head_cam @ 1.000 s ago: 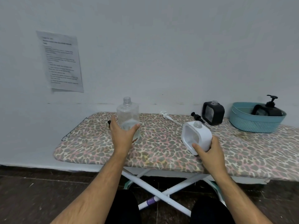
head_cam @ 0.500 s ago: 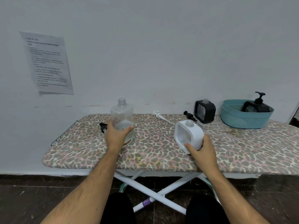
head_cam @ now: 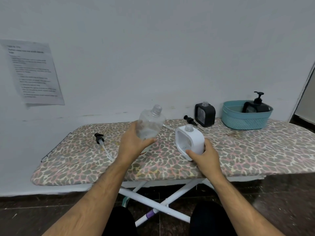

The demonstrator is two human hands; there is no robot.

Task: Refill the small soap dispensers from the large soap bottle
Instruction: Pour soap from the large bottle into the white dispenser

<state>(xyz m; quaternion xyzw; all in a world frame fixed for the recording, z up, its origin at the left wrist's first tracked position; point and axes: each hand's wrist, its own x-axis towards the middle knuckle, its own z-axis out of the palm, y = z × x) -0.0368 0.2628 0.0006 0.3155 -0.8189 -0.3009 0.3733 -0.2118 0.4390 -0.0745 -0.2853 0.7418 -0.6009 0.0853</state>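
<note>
My left hand (head_cam: 133,143) grips the large clear soap bottle (head_cam: 150,122), lifted off the board and tilted to the right, its open neck pointing toward the white dispenser. My right hand (head_cam: 205,156) holds the white square dispenser (head_cam: 190,142) upright on the ironing board (head_cam: 76,160), its top opening uncapped. A black dispenser (head_cam: 205,114) without its pump stands behind it. Another black dispenser with a pump (head_cam: 256,105) sits in the teal basket (head_cam: 245,118).
A black pump with a long tube (head_cam: 102,143) lies on the board's left part. Another black pump head (head_cam: 190,120) lies next to the black dispenser. A paper sheet (head_cam: 34,72) hangs on the wall at the left. The board's white crossed legs (head_cam: 158,201) stand between my knees.
My left hand has lifted the clear bottle from the board and tipped it toward the white dispenser. My right hand keeps its hold on the dispenser. The view has shifted.
</note>
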